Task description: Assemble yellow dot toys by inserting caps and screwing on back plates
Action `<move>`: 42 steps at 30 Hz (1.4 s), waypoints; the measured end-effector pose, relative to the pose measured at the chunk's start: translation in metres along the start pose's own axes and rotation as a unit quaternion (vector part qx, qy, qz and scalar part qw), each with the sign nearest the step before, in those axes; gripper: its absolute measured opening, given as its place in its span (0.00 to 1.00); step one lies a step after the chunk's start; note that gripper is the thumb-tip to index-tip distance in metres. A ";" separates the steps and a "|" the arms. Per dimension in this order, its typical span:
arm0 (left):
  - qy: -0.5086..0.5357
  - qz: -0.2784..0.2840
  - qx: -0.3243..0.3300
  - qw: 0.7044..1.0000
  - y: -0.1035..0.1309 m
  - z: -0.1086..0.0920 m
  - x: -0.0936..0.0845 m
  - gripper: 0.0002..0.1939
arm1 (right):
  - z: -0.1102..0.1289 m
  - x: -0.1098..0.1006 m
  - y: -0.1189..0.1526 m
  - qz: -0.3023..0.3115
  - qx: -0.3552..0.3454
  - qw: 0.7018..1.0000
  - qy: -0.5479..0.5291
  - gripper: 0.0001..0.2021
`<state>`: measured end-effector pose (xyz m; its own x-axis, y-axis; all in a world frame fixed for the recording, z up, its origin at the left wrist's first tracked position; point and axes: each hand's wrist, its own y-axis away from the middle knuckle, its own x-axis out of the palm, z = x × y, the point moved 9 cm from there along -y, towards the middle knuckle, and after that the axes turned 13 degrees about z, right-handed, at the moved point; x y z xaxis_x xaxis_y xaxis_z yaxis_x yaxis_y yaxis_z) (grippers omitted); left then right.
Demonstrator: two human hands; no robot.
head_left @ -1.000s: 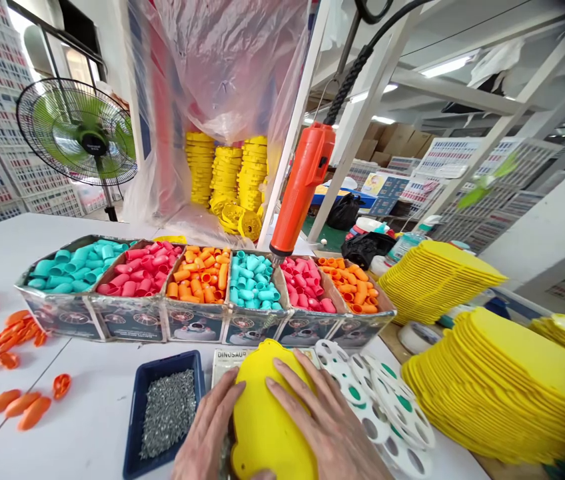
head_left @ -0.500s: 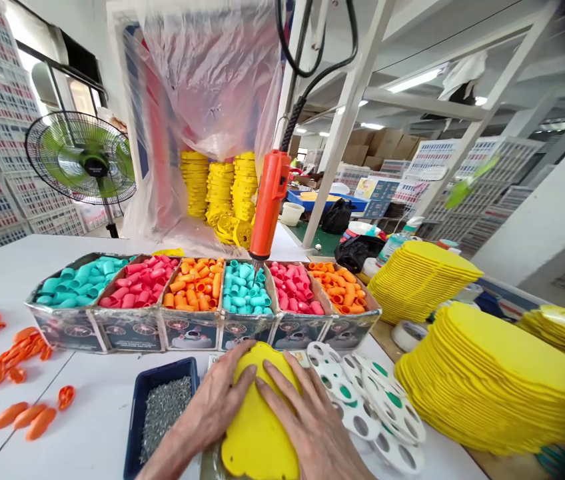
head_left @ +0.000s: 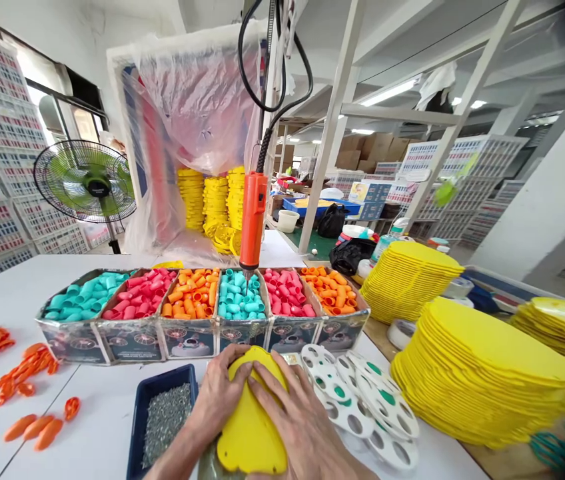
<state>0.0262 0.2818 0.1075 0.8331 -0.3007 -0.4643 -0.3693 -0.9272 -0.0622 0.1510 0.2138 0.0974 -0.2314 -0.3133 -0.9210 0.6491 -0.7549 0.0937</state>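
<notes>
A yellow plastic panel (head_left: 255, 430) with a rounded, lobed outline lies in front of me, over a board that is mostly hidden. My left hand (head_left: 220, 390) grips its upper left edge, the thumb on top and the fingers at the far rim. Across its right side lies my right hand (head_left: 300, 420), fingers on the top face and a digit at the near edge. Beyond the panel an orange electric screwdriver (head_left: 252, 220) hangs on a cable above the bins. To the left stands a dark blue tray (head_left: 137, 417) of small metal screws.
A row of cardboard bins (head_left: 190, 340) holds teal, pink and orange caps. White perforated discs (head_left: 362, 407) lie right of my hands, beside tall stacks of yellow panels (head_left: 477, 380). Loose orange parts (head_left: 37, 427) are at the left; a fan (head_left: 95, 183) stands behind.
The camera view has shifted, so the bins and screwdriver appear lower and further left. Both hands stay on the yellow panel; a right-hand digit now shows at its near edge.
</notes>
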 end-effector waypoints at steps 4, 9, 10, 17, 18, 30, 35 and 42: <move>-0.011 -0.010 0.025 1.000 0.001 -0.004 0.000 0.12 | 0.007 -0.008 0.006 -0.004 0.012 1.000 -0.027 0.51; -0.029 -0.012 0.035 0.999 0.005 -0.005 0.001 0.13 | 0.013 -0.015 0.011 0.001 0.020 0.999 -0.038 0.40; -0.034 -0.013 0.037 0.999 0.006 -0.005 0.002 0.13 | 0.012 -0.017 0.011 -0.002 0.028 0.999 -0.038 0.38; -0.056 -0.015 0.027 0.998 0.008 -0.007 0.010 0.15 | 0.010 -0.017 0.007 0.010 0.036 0.999 -0.032 0.37; -0.056 -0.011 0.025 0.998 0.009 -0.009 0.011 0.15 | 0.010 -0.017 0.007 0.012 0.034 0.999 -0.028 0.38; -0.067 0.234 0.009 0.970 0.045 -0.017 0.013 0.64 | 0.013 -0.024 0.007 0.006 0.029 0.999 -0.022 0.36; -0.097 0.209 0.064 0.971 0.043 -0.028 0.022 0.62 | 0.012 -0.021 0.006 0.016 0.045 0.999 -0.023 0.36; -0.116 0.217 0.031 0.969 0.044 -0.023 0.020 0.61 | 0.015 -0.023 0.004 -0.012 0.031 0.999 -0.025 0.40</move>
<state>0.0365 0.2298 0.1157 0.4804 -0.5946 -0.6447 -0.6947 -0.7067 0.1342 0.1477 0.2097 0.1246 -0.2836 -0.3218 -0.9033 0.5970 -0.7964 0.0963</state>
